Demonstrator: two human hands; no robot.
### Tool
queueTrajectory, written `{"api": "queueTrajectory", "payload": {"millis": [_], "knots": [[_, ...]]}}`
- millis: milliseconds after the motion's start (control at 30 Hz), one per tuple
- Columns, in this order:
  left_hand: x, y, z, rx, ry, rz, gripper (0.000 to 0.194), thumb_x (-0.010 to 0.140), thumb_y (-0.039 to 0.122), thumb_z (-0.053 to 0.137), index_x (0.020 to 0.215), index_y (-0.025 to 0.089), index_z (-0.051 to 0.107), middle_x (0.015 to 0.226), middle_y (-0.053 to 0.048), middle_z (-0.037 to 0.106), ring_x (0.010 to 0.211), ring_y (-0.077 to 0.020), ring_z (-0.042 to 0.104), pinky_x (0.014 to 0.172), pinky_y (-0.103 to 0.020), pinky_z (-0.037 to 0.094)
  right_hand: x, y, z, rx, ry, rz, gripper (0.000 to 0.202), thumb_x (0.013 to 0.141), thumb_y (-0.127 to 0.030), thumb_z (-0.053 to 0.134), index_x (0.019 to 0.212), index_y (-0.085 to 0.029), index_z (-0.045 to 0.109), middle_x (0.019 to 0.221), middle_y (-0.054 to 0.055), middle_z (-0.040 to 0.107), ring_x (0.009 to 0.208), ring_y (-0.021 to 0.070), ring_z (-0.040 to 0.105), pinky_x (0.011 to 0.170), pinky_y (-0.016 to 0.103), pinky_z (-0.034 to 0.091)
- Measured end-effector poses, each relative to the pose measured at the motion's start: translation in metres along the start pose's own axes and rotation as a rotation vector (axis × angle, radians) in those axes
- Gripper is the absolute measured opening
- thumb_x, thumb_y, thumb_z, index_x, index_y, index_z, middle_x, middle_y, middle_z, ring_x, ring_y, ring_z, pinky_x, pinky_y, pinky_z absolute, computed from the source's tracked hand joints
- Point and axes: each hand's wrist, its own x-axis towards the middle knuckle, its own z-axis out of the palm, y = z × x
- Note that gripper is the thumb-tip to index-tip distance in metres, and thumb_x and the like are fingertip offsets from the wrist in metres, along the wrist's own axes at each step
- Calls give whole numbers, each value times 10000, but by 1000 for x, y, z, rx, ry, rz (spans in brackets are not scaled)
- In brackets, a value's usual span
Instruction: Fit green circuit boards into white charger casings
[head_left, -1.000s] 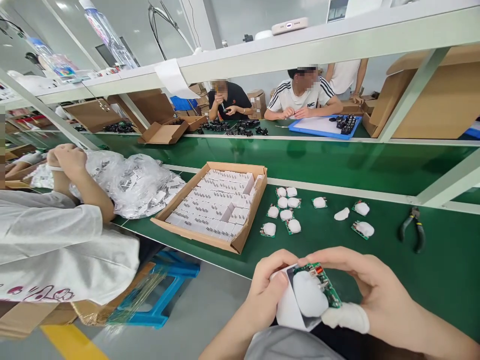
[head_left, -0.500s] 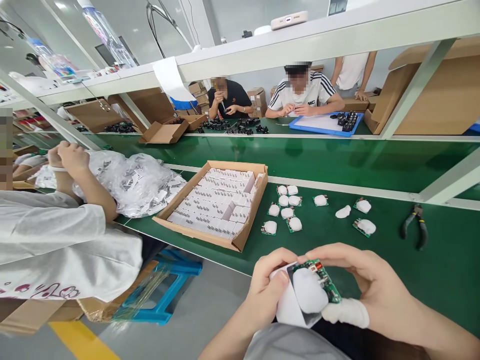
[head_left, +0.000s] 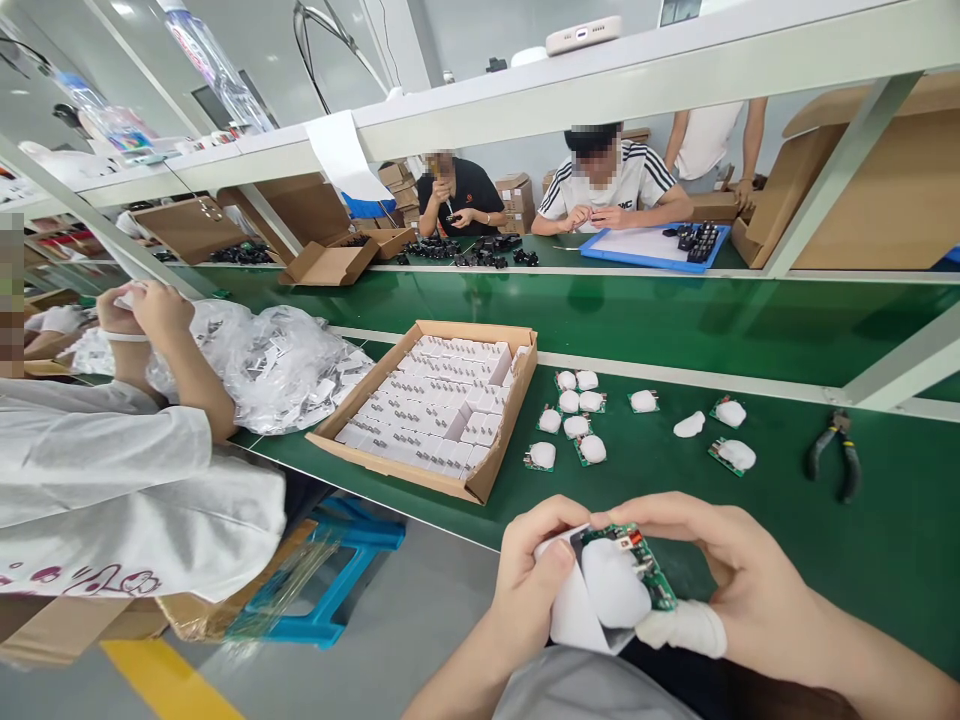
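Observation:
My left hand (head_left: pixel 531 580) is closed round a white plastic housing (head_left: pixel 576 612), its open end turned to the right. A green circuit board (head_left: pixel 660 588) with a white putty-like lump (head_left: pixel 616 584) on it sits partly in that opening. My right hand (head_left: pixel 750 580) grips the board's outer edge between its fingers and a thumb in a white cover (head_left: pixel 686 630). Beyond my hands, several similar boards with white lumps (head_left: pixel 592 449) lie on the green table. A loose white piece (head_left: pixel 688 425) rests among them.
A shallow cardboard box (head_left: pixel 480 490) of white housings with metal pins stands left of the boards. Cutting pliers (head_left: pixel 836 455) lie at the right. A co-worker's hands (head_left: pixel 154 310) are raised beside a clear plastic bag (head_left: pixel 277 365). A shelf (head_left: pixel 480 100) crosses above; people sit opposite.
The board looks slightly deeper in the housing, and my right hand has shifted a little left with it. The co-worker at left has moved their hands slightly right.

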Motion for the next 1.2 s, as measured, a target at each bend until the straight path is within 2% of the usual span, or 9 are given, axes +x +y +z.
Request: {"api": "queueTrajectory", "payload": {"millis": [133,267,333,433,633,800,933,1100,1200], "knots": [[0,-7,1,-40,37,24,424,921,553,518,865,162,670,675,-3,548,560,-82,412,518,-197,304,2,2,-5,-149,-22,-51,492,815,-269,787,1275,-272,613,1238,62,677,1064,212,680,928,269,559],[0,-18,1,91,144,126,381,951,495,489,839,165,642,675,1,555,579,-89,448,539,-196,346,4,5,-2,-322,6,-194,609,841,-243,716,1397,-295,473,1304,63,634,1097,211,662,943,273,545],[-1,-22,2,229,208,251,319,951,463,501,892,183,640,721,-2,590,622,-102,499,576,-198,386,6,9,6,-374,50,-260,662,831,-282,705,1424,-284,412,1302,75,626,1078,222,666,915,276,557],[-3,-25,4,370,267,437,260,950,436,501,981,209,624,773,0,608,654,-112,533,596,-202,418,7,17,23,-452,181,-314,590,869,-316,677,1391,-293,405,1176,57,682,953,198,700,815,240,577],[-19,-26,3,427,279,555,238,965,406,471,1020,213,598,763,7,578,630,-107,515,568,-197,423,1,27,51,-449,278,-396,483,977,-373,563,1430,-314,407,1171,44,705,968,186,710,847,229,574],[-36,-32,2,390,326,578,220,956,386,491,1005,202,601,728,12,555,597,-98,491,548,-188,414,-5,28,71,-499,336,-447,436,1020,-391,452,1447,-307,419,1162,64,709,960,202,708,822,282,589],[-51,-43,5,334,351,522,243,956,398,491,981,194,619,707,6,564,580,-102,497,532,-188,418,-17,38,87,-546,361,-414,521,1002,-474,467,1484,-290,395,1129,83,712,956,230,698,797,324,593],[-65,-57,12,257,374,481,277,964,423,475,954,193,629,723,-6,592,596,-112,523,546,-197,432,-39,52,107,-531,387,-308,484,1021,-336,436,1501,-322,381,1112,74,712,890,203,693,766,316,581],[-67,-62,14,206,351,498,317,976,450,440,953,192,621,721,-6,580,589,-115,505,538,-206,421,-50,50,115,-411,375,-234,561,975,-359,554,1510,-344,384,1330,89,627,1131,247,643,944,367,544]]}}
